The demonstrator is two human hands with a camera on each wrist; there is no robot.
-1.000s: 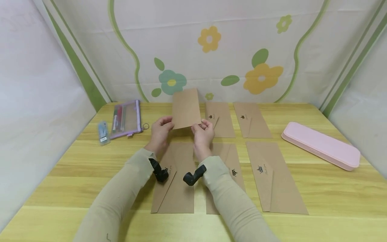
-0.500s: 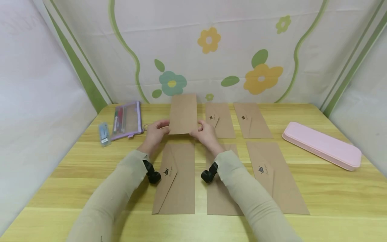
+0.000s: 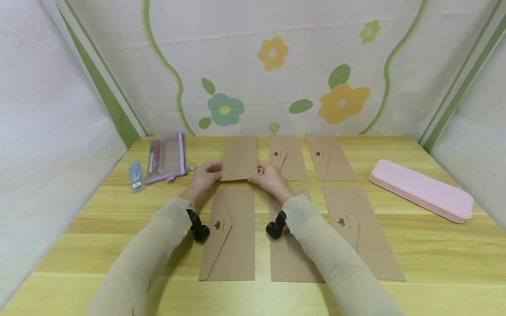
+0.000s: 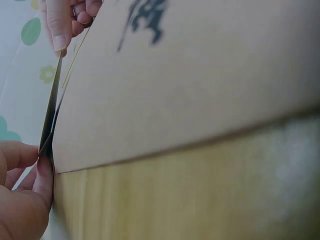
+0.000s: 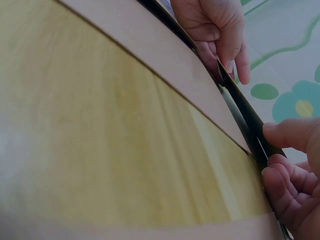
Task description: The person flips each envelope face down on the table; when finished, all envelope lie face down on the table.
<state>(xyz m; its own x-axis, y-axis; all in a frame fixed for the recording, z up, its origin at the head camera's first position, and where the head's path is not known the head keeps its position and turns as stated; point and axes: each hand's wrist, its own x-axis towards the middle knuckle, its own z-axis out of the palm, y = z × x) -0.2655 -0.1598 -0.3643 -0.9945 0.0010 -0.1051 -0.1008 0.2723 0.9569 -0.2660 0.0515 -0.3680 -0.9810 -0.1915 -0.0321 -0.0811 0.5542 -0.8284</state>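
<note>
A plain-faced brown kraft envelope [image 3: 239,157] lies at the back of the wooden table, its near edge tipped slightly up. My left hand [image 3: 204,177] pinches its near left corner; in the left wrist view the thumb and fingers of that hand [image 4: 25,190] close on the thin edge. At the near right corner, my right hand [image 3: 270,177] grips the same envelope between thumb and curled fingers, as the right wrist view shows of this hand [image 5: 295,175]. Just in front lies another envelope [image 3: 237,250], flap side up with a crown print.
To the right lie several more envelopes in two rows, including a back one [image 3: 294,162] and a front one [image 3: 379,237]. A pink case [image 3: 421,191] is at far right. On the left are a purple-edged zip pouch [image 3: 170,158] with pens and a small blue box [image 3: 136,176].
The envelope between my hands has come down from a raised, tilted pose to nearly flat at the table's back. Both hands lowered with it, and the right forearm shifted right.
</note>
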